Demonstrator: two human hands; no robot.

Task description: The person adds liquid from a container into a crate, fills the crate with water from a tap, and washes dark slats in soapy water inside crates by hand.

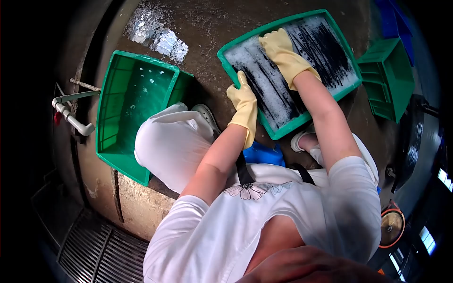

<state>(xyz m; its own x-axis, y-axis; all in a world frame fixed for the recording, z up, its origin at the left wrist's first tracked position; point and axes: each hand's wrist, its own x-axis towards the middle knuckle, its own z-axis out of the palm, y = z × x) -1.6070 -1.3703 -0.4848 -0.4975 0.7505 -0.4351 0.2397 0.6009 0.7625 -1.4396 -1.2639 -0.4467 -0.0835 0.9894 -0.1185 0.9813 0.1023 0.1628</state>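
Both my hands wear pale yellow rubber gloves. My left hand (243,103) is closed around the near left side of a green plastic tub (302,123), its thumb lying over the rim. The tub stands tilted in front of me. White suds (257,59) spread inside it over a dark surface marked with long black streaks (318,45). My right hand (281,51) reaches across the suds to the far rim, its fingers curled. What those fingers hold, if anything, is hidden from view.
At my left, a second green tub (106,108) holds water with some foam. Another green tub (388,78) lies at the right beside a blue container (394,23). White piping (71,115) runs along the left wall. The floor (207,28) is wet, with a metal grating (106,254) lower left.
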